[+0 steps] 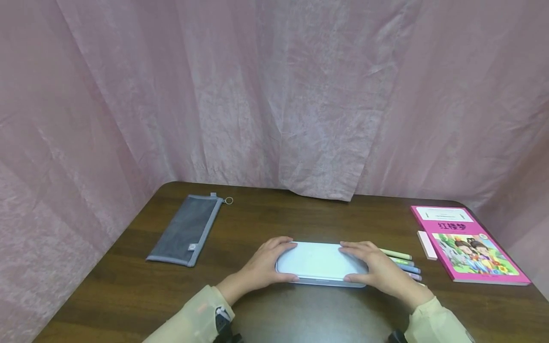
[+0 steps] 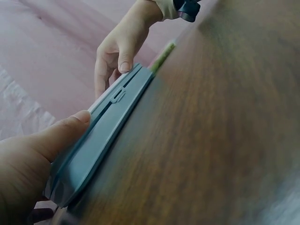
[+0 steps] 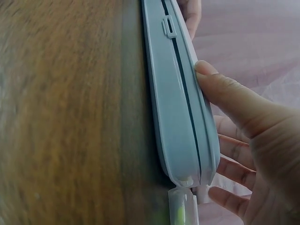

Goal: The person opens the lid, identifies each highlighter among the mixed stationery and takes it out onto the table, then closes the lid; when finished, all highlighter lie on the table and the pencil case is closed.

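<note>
A pale blue pencil case (image 1: 319,259) with rounded ends lies on the wooden table in front of me in the head view. My left hand (image 1: 265,267) grips its left end, thumb along the near edge and fingers over the far side. At the other end my right hand (image 1: 377,267) holds it the same way. Both wrist views show the case's side (image 2: 101,150) with a small clasp (image 3: 169,26) and a thin dark gap between lid and base. Several markers (image 1: 405,267) stick out beside my right hand, partly hidden by it.
A grey mesh zip pouch (image 1: 184,231) with a ring lies at the left of the table. On the right is a pink picture book (image 1: 472,247), with a white eraser-like block (image 1: 427,245) against its left edge. Pink curtains (image 1: 274,95) hang behind the table.
</note>
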`<state>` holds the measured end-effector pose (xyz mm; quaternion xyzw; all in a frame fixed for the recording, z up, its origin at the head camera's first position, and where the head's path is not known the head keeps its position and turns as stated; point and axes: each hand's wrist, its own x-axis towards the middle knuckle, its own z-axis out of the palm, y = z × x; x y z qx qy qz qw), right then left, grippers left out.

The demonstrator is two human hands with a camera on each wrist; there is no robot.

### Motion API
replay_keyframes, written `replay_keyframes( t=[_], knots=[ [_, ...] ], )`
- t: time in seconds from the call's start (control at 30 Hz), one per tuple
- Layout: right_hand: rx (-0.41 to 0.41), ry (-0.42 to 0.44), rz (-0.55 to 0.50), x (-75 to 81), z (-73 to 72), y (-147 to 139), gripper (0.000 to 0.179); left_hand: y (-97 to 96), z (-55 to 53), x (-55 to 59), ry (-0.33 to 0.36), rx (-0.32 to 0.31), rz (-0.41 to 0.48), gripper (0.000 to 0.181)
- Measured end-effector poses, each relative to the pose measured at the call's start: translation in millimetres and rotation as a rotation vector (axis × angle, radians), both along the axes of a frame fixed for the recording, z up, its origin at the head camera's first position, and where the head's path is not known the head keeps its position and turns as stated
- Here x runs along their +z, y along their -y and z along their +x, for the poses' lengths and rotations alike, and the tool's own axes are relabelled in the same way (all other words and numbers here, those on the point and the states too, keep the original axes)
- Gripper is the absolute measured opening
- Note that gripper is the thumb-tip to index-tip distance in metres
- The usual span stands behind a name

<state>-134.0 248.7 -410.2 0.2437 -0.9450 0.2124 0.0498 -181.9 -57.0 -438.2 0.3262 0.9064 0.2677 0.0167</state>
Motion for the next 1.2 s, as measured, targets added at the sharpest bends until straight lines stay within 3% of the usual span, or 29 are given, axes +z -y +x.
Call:
replay_keyframes(
  t=[0.17, 0.97, 1.2],
  knots=[
    [0.007, -0.031, 0.004, 0.9, 0.4, 0.7, 0.065, -0.4, -0.2, -1.2, -0.004, 0.001, 0.014, 0.076],
    [-0.015, 0.022, -0.028, -0.4, 3.1, 5.1, 0.063, 0.5, 1.5, -7.3, 0.047, 0.006, 0.11, 0.076],
    [-0.019, -0.006, -0.026, -1.9, 4.3, 5.3, 0.063, -0.3, 1.6, -8.2, 0.057, 0.009, 0.119, 0.076]
  ],
)
